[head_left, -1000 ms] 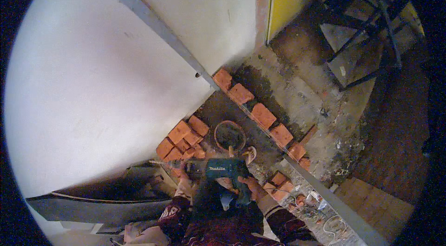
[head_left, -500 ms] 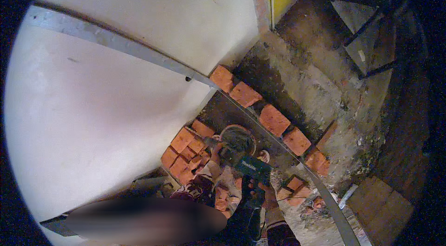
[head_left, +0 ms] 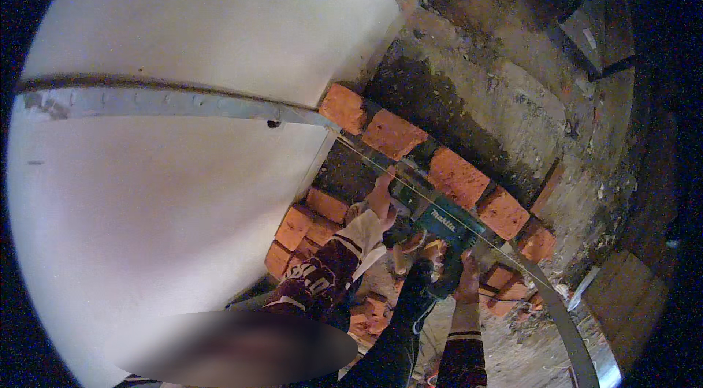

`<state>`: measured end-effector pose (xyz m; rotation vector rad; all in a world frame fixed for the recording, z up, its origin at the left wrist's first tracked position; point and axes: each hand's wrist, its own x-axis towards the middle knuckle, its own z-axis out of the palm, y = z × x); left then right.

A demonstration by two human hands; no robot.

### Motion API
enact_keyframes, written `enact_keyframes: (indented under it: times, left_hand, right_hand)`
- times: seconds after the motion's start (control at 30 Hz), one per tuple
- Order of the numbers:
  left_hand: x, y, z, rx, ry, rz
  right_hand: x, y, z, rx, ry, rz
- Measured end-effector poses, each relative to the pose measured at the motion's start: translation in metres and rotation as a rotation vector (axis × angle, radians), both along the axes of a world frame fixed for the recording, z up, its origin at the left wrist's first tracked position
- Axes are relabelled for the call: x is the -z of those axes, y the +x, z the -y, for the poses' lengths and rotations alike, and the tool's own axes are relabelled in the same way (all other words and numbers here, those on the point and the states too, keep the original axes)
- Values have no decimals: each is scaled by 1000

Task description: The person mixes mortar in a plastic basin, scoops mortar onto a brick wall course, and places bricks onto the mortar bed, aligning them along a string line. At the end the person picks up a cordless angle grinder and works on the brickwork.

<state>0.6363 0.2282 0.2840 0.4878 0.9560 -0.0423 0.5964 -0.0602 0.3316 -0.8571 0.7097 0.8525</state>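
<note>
A teal power tool (head_left: 454, 223), most like a large angle grinder, is held slantwise beside the laid row of bricks (head_left: 459, 177). My right hand (head_left: 467, 277) closes round its rear end. Reaching forward, my left hand (head_left: 381, 198) is closed at the tool's front end, though the part in its fingers is partly hidden. The tool's front lies close to the string (head_left: 377, 162) stretched along the row. Whether it touches a brick cannot be made out. Its disc does not show clearly from here.
Stacked bricks (head_left: 293, 227) stand against the white wall panel (head_left: 183, 198) on the left. Broken bricks (head_left: 505, 289) and rubble lie near my right forearm. A long flat strip (head_left: 564, 315) curves toward the lower right, beside a board (head_left: 622, 293). Dark damp soil borders the row's far side.
The power tool has swung up and to the right, from over the ground between the brick stack and the row to beside the row. Both hands moved with it, and the view shifted.
</note>
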Motion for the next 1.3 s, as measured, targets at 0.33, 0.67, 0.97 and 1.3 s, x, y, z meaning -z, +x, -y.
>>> enact_keyframes:
  times: [0.33,0.67,0.97,1.3]
  left_hand:
    - [-9,55,-61,138,-10,90]
    - [7,66,-75,97,2,96]
    - [4,73,-84,104,7,70]
    - [15,72,-84,117,41,42]
  right_hand:
    - [14,32,-64,74,-52,23]
    - [28,43,-70,61,-189,57]
    - [21,55,-75,-2,-104,91]
    - [3,72,-81,30,-172,156]
